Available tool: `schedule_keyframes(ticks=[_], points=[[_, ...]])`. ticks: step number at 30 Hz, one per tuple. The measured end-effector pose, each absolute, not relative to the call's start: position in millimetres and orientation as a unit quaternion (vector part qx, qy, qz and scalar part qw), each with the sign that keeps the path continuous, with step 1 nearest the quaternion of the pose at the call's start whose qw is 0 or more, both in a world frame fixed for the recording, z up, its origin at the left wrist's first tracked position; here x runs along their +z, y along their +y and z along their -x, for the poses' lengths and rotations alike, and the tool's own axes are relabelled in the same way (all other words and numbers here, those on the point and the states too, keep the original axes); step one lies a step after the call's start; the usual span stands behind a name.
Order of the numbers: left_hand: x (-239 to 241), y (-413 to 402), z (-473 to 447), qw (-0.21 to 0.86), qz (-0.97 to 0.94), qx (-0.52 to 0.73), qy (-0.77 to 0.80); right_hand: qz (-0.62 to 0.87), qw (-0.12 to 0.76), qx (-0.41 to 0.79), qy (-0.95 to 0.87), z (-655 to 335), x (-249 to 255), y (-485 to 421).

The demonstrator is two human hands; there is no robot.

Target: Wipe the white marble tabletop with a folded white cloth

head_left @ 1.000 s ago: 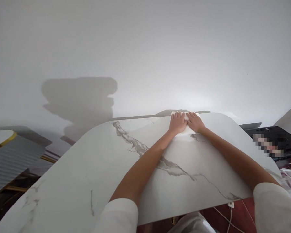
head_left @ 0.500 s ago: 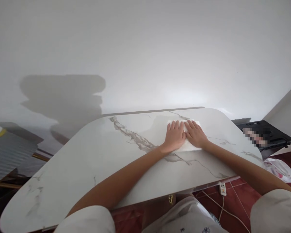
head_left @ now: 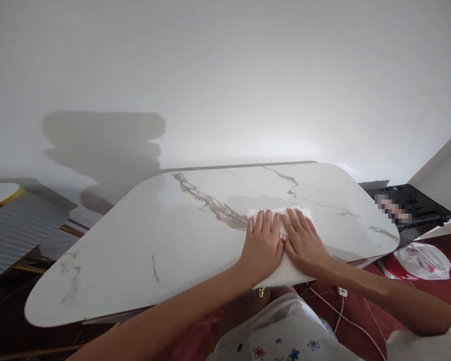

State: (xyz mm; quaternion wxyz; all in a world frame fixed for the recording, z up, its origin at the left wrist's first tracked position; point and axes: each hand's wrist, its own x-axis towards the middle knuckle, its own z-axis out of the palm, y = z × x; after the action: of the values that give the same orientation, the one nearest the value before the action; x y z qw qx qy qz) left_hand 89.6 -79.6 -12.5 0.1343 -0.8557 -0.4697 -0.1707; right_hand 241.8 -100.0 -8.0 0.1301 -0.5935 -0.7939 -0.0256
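Observation:
A white cloth (head_left: 285,273) lies on the white marble-patterned table (head_left: 165,240), at its near edge, with its lower part hanging just past the rim. My left hand (head_left: 262,245) lies flat on the cloth, fingers stretched out and pressed down. My right hand (head_left: 304,240) is flat beside it on the same cloth, fingers spread, thumbs touching. Most of the cloth is hidden under both palms.
A grey wall rises behind the table. A black device (head_left: 417,205) sits to the right, a plastic bag (head_left: 421,260) lies on the red floor below it. A white cable and plug (head_left: 342,292) hang by the table edge. Ribbed grey furniture (head_left: 18,230) stands at left.
Both hands have drawn the cloth across the table from its far edge to the near edge, staying flat on it the whole way.

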Motion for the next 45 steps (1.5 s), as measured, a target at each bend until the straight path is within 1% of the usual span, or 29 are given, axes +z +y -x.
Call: schedule_keyframes(ticks=[7, 13, 23, 30, 37, 45], points=[[-7.3, -83.4, -125.2, 0.060, 0.872, -0.156, -0.459, 0.597, 0.152, -0.051, -0.786, -280.5, -14.4, -111.4], [2.5, -55.2, -146.4, 0.016, 0.888, -0.135, -0.439, 0.631, 0.118, -0.051, -0.765, -297.7, -13.5, -88.7], [6.7, 60.9, -151.3, 0.018, 0.876, -0.178, -0.449, 0.641, 0.095, -0.062, -0.759, -294.9, 0.5, 31.6], [7.4, 127.0, -148.4, -0.003, 0.857, -0.203, -0.474, 0.641, 0.112, -0.033, -0.759, -289.8, 4.2, 102.9], [6.0, 168.3, -143.3, -0.002, 0.842, -0.200, -0.501, 0.627, 0.114, -0.019, -0.771, -284.2, 5.2, 154.4], [5.1, 181.7, -149.4, 0.021, 0.830, -0.183, -0.527, 0.597, 0.117, -0.031, -0.793, -289.7, 0.7, 179.5]])
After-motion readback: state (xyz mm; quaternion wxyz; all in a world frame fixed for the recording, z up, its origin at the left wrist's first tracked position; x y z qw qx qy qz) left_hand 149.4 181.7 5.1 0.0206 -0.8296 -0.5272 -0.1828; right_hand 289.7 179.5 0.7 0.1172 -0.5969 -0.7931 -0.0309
